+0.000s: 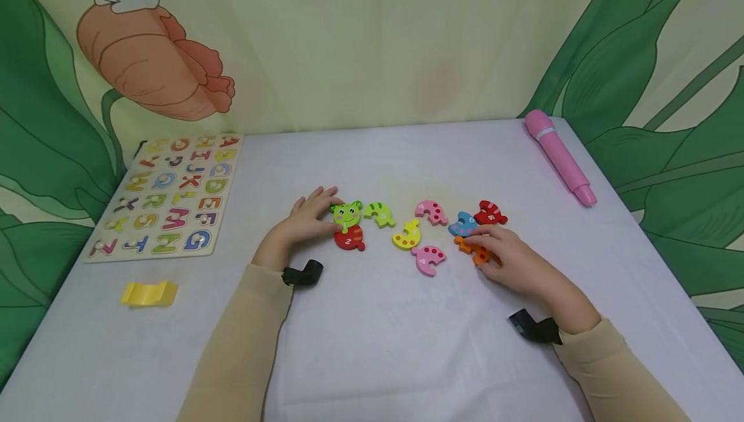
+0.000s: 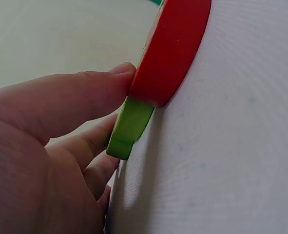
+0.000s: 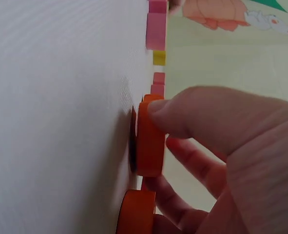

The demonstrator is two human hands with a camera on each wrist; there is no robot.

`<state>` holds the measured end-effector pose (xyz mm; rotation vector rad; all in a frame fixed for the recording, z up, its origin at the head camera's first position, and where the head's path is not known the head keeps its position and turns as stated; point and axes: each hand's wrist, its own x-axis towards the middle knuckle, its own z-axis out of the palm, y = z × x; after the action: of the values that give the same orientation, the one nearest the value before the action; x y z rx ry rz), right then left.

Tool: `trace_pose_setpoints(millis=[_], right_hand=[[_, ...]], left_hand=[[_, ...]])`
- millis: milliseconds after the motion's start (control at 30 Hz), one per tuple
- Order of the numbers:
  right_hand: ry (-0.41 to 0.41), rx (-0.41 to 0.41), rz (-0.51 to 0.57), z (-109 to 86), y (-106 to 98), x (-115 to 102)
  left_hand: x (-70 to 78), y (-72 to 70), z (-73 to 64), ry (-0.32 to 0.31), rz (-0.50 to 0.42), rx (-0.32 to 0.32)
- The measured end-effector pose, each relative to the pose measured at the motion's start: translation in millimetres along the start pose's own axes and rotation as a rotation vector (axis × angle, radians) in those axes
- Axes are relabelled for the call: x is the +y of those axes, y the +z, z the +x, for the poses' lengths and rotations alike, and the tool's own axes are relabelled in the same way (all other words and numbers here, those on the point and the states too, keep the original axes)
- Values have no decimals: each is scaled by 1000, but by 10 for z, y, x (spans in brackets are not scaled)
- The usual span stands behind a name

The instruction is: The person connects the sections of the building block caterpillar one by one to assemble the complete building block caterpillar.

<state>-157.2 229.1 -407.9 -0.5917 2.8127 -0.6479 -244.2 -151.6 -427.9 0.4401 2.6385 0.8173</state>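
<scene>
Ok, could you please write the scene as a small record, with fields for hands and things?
Left hand: thumb touching the red piece marked 2, fingers beside the green face piece
Right hand: holds an orange piece
Between hands: green striped piece, yellow piece, two pink pieces
Near right fingertips: blue piece
Table's left side: alphabet board, yellow block
Table's right side: pink pen-shaped object

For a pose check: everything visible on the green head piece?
The green head piece is thick, wood or plastic unclear, with a cartoon face: eyes, pink cheeks, ears. It sits face up on the white tablecloth, ears at the far side, lower edge against the red piece marked 2. The left hand holds it from its left.
</scene>
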Motion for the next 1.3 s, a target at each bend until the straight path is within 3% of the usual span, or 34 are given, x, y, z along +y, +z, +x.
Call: trace_pose_setpoints(millis=[467,733,1033,1300], right_hand=[[-12,2,59,-30,-8,-36],[11,19,153,-22,-19,-69],[-3,24,153,-19,-4,-55],[-32,25,219,12,-47,-162]], left_hand=[[-17,10,14,-6,0,-1],[-9,4,12,-13,-14,-2],[-34,-1,7,1,-21,-3],[-30,5,7,-4,-33,-1]])
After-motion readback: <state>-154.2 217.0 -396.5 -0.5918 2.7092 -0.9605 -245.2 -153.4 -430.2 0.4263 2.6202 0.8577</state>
